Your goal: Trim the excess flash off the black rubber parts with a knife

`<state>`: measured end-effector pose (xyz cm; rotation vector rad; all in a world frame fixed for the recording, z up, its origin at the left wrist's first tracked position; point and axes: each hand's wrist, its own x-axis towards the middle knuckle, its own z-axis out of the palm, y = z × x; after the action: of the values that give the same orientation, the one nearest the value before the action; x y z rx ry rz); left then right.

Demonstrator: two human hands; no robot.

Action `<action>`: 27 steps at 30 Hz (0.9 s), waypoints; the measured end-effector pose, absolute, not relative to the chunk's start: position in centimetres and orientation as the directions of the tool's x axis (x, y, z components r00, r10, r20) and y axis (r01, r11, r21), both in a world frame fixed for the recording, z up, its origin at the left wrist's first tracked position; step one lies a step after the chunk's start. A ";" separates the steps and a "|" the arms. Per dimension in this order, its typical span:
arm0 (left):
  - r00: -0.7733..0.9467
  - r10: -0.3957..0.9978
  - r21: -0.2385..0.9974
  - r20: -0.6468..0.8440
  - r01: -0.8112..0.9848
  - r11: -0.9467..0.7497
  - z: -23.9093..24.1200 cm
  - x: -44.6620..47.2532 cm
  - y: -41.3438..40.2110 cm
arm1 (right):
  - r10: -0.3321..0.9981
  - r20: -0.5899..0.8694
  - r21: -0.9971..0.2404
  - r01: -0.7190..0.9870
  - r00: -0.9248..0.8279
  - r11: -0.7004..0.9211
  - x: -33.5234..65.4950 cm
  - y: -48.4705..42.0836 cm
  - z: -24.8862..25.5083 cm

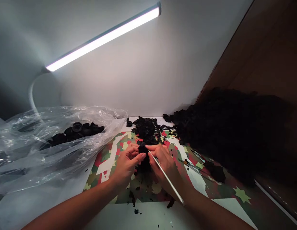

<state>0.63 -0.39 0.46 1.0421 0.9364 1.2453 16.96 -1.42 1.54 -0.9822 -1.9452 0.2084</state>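
Blk pc point(142, 147) — btwn hands point(128, 161) point(164, 159), R w/ white stick point(166, 177).

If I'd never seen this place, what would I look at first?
Probably the glowing tube lamp slanting across the top. Next, the big black heap on the right. In the middle, the right hand holds a thin white stick and the left hand a small black piece.

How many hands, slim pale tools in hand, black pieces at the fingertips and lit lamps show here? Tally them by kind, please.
Hands: 2, the left hand and right hand
Slim pale tool: 1
Black piece: 1
Lit lamp: 1
Total: 5
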 end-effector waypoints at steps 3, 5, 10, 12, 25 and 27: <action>0.141 0.988 0.935 -0.057 -0.339 0.102 0.3 0.7 -0.1 | 0.726 0.645 -0.484 0.608 -0.238 0.629 16.9 -0.9 1.7; 0.166 0.981 0.914 -0.105 -0.373 0.161 0.4 0.7 -0.1 | 0.741 0.631 -0.467 0.649 -0.232 0.601 17.0 -0.2 1.5; 0.278 0.960 0.904 -0.017 -0.405 0.134 1.1 0.2 -0.7 | 0.816 0.567 -0.465 0.774 -0.113 0.430 19.6 2.9 0.5; 0.313 0.949 0.886 -0.038 -0.428 0.176 1.2 -0.1 -0.7 | 0.866 0.496 -0.567 0.733 -0.061 0.376 20.8 3.8 0.2; 0.272 0.945 0.731 -0.181 -0.605 0.314 0.1 0.3 0.7 | 0.940 0.333 -0.914 0.216 -0.081 0.342 19.7 0.2 2.5; 0.256 0.949 0.738 -0.186 -0.601 0.307 0.0 0.3 0.7 | 0.942 0.307 -0.929 0.171 -0.133 0.327 19.3 -0.4 2.2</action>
<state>0.27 0.71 -0.02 0.5999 0.6951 1.1416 19.28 -0.39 2.23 -1.0440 -1.5619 0.9391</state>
